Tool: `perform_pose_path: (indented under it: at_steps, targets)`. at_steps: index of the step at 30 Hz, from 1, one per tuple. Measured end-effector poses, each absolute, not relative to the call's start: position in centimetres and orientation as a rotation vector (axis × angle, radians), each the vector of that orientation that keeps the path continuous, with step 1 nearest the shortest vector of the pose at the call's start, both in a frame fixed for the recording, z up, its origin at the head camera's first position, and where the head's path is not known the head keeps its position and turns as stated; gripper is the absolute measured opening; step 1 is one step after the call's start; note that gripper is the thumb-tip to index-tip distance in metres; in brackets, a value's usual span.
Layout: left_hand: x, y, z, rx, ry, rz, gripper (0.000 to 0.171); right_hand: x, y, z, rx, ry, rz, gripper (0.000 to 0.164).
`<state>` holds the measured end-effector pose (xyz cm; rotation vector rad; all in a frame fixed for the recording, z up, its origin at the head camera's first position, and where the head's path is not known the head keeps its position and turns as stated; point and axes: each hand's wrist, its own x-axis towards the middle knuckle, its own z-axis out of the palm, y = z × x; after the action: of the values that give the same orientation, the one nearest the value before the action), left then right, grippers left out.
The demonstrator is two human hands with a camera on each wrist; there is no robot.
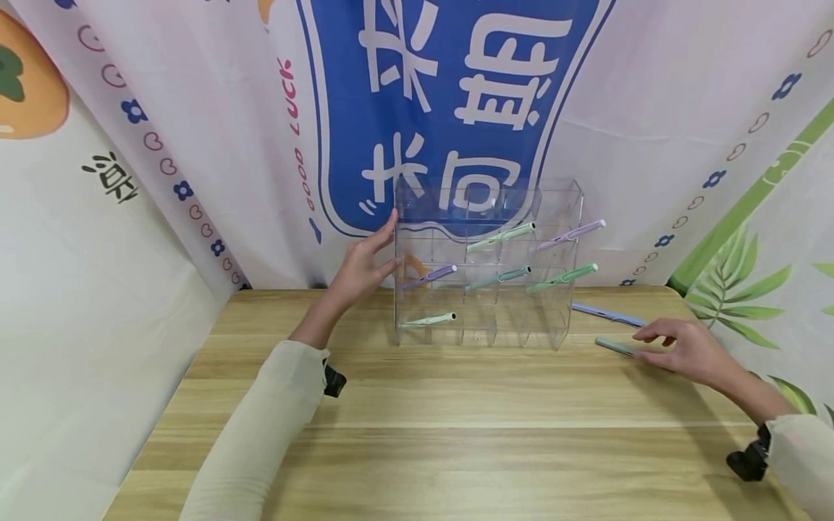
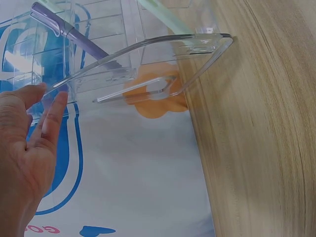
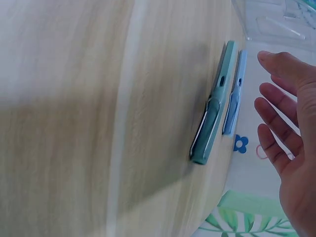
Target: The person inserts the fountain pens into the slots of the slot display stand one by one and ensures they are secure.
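Observation:
My left hand [image 1: 362, 269] touches the left side of a clear acrylic pen rack [image 1: 477, 334], its fingers fairly straight. In the left wrist view, its fingertips meet the edge of the rack's side panel [image 2: 207, 66]. Over the table's right side hovers my right hand [image 1: 692, 352], fingers loosely bent and holding nothing. Beneath and beside it lie a teal-green pen [image 3: 213, 111] and a blue pen [image 3: 234, 96], roughly parallel. The right wrist view shows the hand apart from both. Purple [image 1: 430, 277], teal [image 1: 498, 278] and green [image 1: 563, 278] pens rest tilted in the rack's middle row.
Higher in the rack sit a light green pen [image 1: 502, 237] and a lilac pen [image 1: 572, 235]; a pale mint pen [image 1: 428, 320] lies lower left. The wooden table [image 1: 456, 434] ends at a printed curtain [image 1: 625, 145] close behind the rack.

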<state>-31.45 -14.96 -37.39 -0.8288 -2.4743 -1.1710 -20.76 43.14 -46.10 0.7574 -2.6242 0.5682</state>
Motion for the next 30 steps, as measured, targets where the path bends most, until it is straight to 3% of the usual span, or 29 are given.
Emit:
perform_pose_path:
  at_steps: [30]
  targets:
    - [-31.4, -14.9, -37.2, -0.809, -2.495, -1.135, 0.090, -19.5, 45.5, -48.4, 0.717, -2.655, 0.536, 0.032]
